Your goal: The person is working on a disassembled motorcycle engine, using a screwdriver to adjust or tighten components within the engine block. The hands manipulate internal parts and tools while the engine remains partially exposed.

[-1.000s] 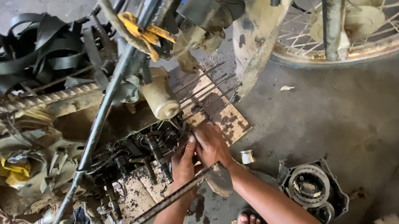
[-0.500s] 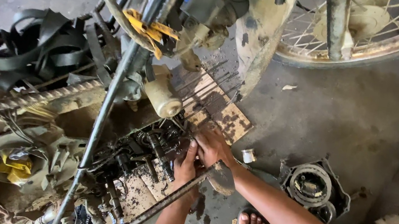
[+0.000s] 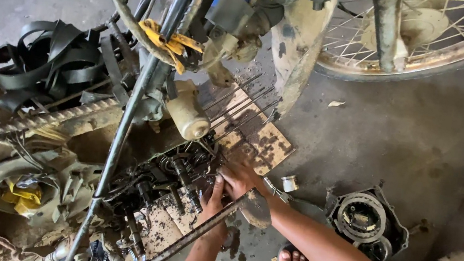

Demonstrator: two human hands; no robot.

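While a stripped motorcycle frame [image 3: 148, 74] fills the upper left of the concrete floor [image 3: 402, 151], its greasy engine block [image 3: 174, 180] lies just left of both hands. The right hand [image 3: 240, 178] presses curled fingers on it; the left hand [image 3: 214, 205], nearer below, rests flat, gripping nothing visible.

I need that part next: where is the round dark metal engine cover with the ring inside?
In the head view, the round dark metal engine cover lies on the concrete floor at lower right, just beyond the right forearm, below the spoked wheel.
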